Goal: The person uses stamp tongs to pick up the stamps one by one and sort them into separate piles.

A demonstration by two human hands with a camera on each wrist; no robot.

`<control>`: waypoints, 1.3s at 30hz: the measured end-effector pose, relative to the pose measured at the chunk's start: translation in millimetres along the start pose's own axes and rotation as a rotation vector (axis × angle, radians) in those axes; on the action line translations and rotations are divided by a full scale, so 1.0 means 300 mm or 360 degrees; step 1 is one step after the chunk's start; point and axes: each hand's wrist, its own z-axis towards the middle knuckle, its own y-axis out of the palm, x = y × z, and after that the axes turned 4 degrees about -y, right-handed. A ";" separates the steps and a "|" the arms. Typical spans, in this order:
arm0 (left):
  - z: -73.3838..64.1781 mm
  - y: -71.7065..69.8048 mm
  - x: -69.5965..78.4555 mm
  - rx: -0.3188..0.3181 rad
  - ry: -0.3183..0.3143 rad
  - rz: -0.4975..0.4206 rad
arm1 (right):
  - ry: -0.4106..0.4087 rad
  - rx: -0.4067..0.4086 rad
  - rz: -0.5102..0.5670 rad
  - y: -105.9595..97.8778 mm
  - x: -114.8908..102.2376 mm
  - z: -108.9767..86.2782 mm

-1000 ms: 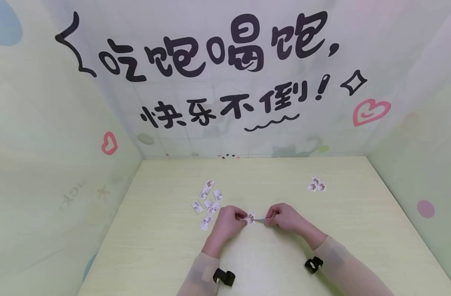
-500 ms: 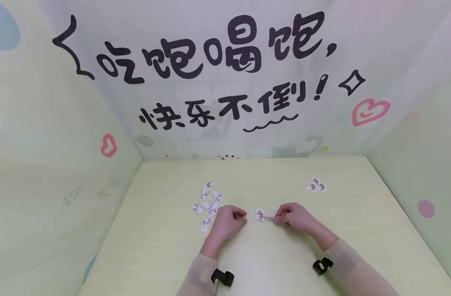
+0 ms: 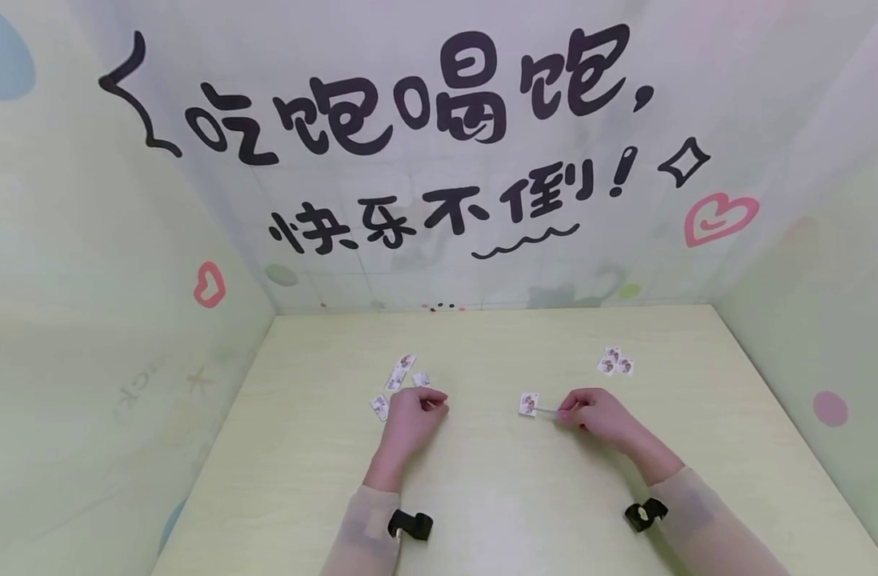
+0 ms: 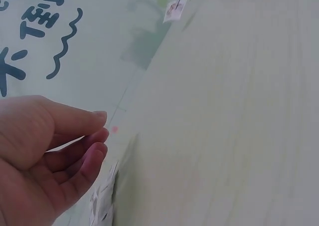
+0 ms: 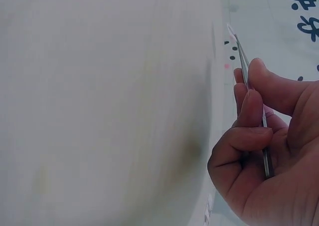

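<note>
Card (image 3: 528,404) in tweezers (image 3: 547,411), right hand (image 3: 600,415) pinching tweezers

The tweezers (image 5: 242,56) are slim, metallic and pinched between the thumb and fingers of your right hand (image 3: 593,414), their back end lying toward your palm. Their tips grip the card (image 3: 528,404) near its edge, just left of your right hand and well apart from your left hand (image 3: 413,414). It is small and white, raised, its reddish-brown printed figure facing you.
</note>
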 end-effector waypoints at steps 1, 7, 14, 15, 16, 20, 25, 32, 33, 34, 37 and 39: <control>0.009 -0.014 -0.005 0.0023 -0.0002 0.0008 | 0.0008 0.0016 -0.0002 -0.011 0.005 -0.003; 0.076 -0.094 -0.035 0.0189 -0.0063 0.0076 | 0.0035 0.0085 -0.0016 -0.082 0.037 -0.021; 0.164 -0.146 -0.084 0.0311 -0.0175 0.0176 | 0.0084 0.0157 -0.0020 -0.149 0.071 -0.039; 0.174 -0.150 -0.089 0.0313 -0.0183 0.0189 | 0.0092 0.0163 -0.0017 -0.155 0.074 -0.042; 0.184 -0.153 -0.093 0.0315 -0.0180 0.0212 | 0.0098 0.0167 -0.0021 -0.160 0.077 -0.044; 0.212 -0.158 -0.102 0.0304 -0.0168 0.0244 | 0.0117 0.0183 -0.0010 -0.178 0.085 -0.053; 0.237 -0.153 -0.110 0.0283 -0.0159 0.0283 | 0.0133 0.0195 0.0017 -0.187 0.093 -0.055; 0.256 -0.141 -0.122 0.0242 -0.0176 0.0301 | 0.0143 0.0202 0.0045 -0.186 0.099 -0.054; 0.257 -0.141 -0.120 0.0236 -0.0180 0.0301 | 0.0141 0.0205 0.0043 -0.187 0.099 -0.054; 0.258 -0.141 -0.118 0.0232 -0.0186 0.0304 | 0.0129 0.0202 0.0035 -0.189 0.100 -0.055; 0.261 -0.143 -0.112 0.0209 -0.0209 0.0308 | 0.0126 0.0217 0.0022 -0.193 0.098 -0.058; 0.263 -0.145 -0.111 0.0192 -0.0231 0.0301 | 0.0111 0.0219 0.0008 -0.199 0.098 -0.060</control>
